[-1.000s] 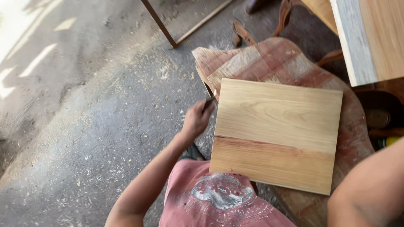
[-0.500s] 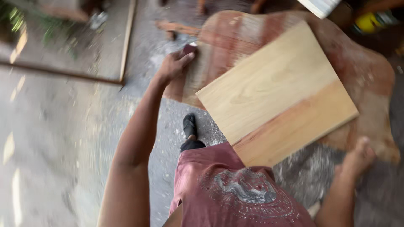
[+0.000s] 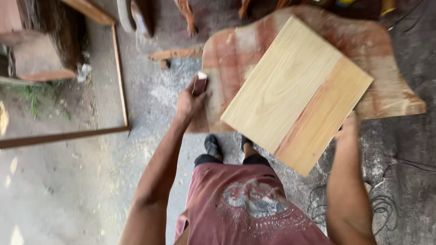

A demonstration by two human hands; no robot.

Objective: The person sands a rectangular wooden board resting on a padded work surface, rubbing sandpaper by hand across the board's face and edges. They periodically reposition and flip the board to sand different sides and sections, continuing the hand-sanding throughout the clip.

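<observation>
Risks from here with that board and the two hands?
1. The pale wooden board lies skewed on the reddish slab with its near corner overhanging; pressing there might tip it.
2. The left hand holds a small sanding block off the board, and the right hand only touches its edge, so the board could slide.
3. Cable coils on the floor: trip hazard.

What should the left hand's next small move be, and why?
Probably carry the small sanding block in the left hand rightward onto the pale wooden board. The block sits off the board's edge, over the reddish slab, while the right hand steadies the board's near edge.
</observation>
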